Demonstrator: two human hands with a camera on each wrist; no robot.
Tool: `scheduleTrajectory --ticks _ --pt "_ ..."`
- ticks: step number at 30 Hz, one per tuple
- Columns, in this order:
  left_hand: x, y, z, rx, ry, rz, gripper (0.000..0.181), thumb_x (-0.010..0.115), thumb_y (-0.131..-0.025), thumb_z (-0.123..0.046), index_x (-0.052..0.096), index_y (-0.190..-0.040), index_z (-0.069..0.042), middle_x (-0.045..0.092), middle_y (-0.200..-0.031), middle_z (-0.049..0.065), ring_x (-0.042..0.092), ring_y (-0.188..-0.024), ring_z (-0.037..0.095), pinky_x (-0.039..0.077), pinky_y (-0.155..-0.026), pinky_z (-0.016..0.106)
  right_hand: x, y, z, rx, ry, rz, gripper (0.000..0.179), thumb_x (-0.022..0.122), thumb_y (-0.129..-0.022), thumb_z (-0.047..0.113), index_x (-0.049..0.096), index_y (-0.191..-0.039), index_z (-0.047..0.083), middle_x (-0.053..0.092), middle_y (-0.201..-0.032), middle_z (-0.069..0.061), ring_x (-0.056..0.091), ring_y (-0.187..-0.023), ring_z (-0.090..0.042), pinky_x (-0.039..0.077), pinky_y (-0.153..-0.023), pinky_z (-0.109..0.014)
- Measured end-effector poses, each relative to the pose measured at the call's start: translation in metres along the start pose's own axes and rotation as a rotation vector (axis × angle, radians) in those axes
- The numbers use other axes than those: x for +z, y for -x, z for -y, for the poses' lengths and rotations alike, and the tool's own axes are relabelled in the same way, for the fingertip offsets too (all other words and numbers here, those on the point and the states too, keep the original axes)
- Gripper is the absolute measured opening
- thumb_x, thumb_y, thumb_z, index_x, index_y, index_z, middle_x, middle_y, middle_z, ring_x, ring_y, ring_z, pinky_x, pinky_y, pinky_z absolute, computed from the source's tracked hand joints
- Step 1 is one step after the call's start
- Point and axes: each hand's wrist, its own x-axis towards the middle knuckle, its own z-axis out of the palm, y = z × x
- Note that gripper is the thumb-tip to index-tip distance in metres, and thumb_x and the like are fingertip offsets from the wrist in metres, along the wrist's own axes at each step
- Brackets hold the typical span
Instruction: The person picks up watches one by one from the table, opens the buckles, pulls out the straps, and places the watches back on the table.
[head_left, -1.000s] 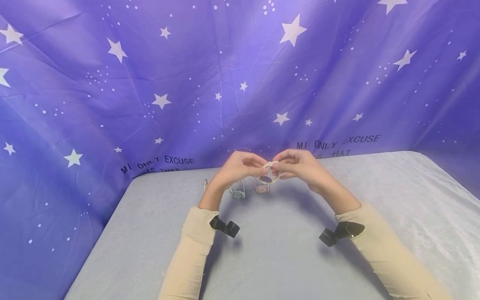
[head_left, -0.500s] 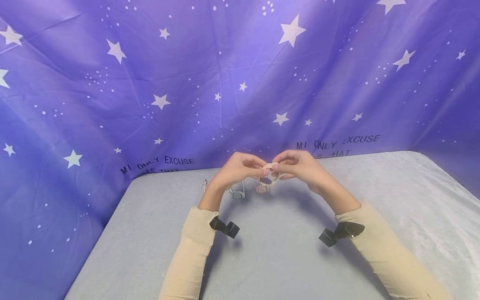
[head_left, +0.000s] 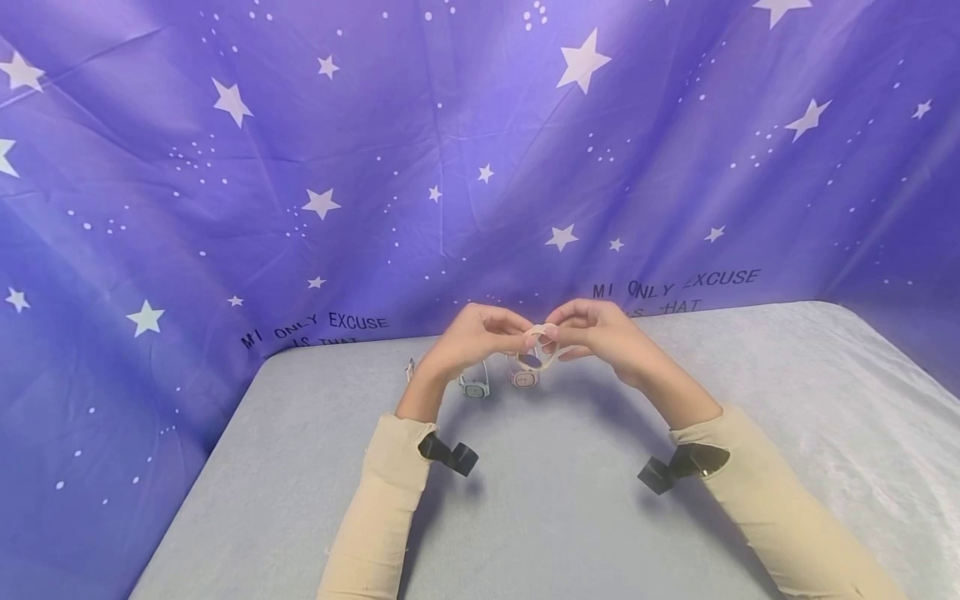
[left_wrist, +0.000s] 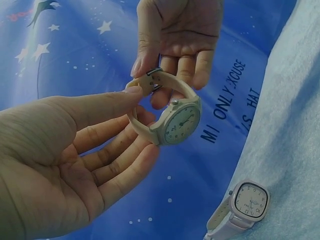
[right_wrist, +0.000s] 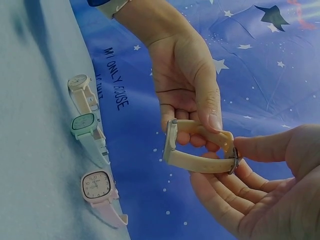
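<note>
A cream wristwatch [left_wrist: 182,122] with a round dial is held up above the table, its strap closed into a loop with the end at a dark metal buckle [right_wrist: 234,161]. My left hand [head_left: 477,339] pinches the strap between thumb and fingers from the left. From the other side my right hand [head_left: 607,335] pinches the strap at the buckle, thumb on top in the right wrist view. The dial faces away in the head view, and the fingers partly cover the strap end.
Behind the hands, a pink square watch [right_wrist: 96,185], a mint-green watch [right_wrist: 84,121] and a cream round watch [right_wrist: 78,82] stand in a row on the grey cloth-covered table [head_left: 540,517]. A purple star-printed curtain [head_left: 450,125] hangs directly behind the table's far edge.
The held watch has tipped slightly between the fingers, so its loop looks rounder and lower than a second ago. Both hands stay almost in place; the other watches have not moved.
</note>
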Motion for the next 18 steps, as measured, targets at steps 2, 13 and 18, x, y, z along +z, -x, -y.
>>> scheduleTrajectory --ticks 2,13,18 --pt "-0.0004 0.0003 -0.0003 -0.003 -0.005 -0.004 0.023 0.079 -0.089 -0.015 0.077 -0.109 -0.004 0.079 -0.098 0.011 0.077 -0.087 0.024 0.056 -0.095 0.060 0.0002 -0.0001 0.0000 0.000 -0.005 0.007 0.032 0.066 -0.095 0.007 0.057 -0.121 -0.011 0.076 -0.105 -0.014 0.073 -0.092 -0.017 0.061 -0.092 -0.043" --pt "-0.0016 0.0002 -0.0006 -0.009 0.024 0.002 0.023 0.079 -0.089 -0.013 0.076 -0.110 -0.002 0.077 -0.104 0.021 0.076 -0.092 0.034 0.055 -0.097 0.061 0.0014 0.0003 0.0012 0.008 -0.022 0.021 0.029 0.061 -0.098 0.006 0.055 -0.120 -0.011 0.076 -0.100 -0.010 0.073 -0.091 -0.015 0.062 -0.092 -0.042" --pt "-0.0019 0.0001 0.0002 -0.004 0.031 0.013 0.024 0.078 -0.090 -0.013 0.076 -0.110 -0.002 0.073 -0.109 0.028 0.070 -0.101 0.050 0.055 -0.096 0.062 0.0015 0.0002 0.0010 0.008 -0.020 0.022 0.027 0.059 -0.099 0.006 0.054 -0.120 -0.010 0.076 -0.099 -0.009 0.073 -0.091 -0.014 0.062 -0.092 -0.041"
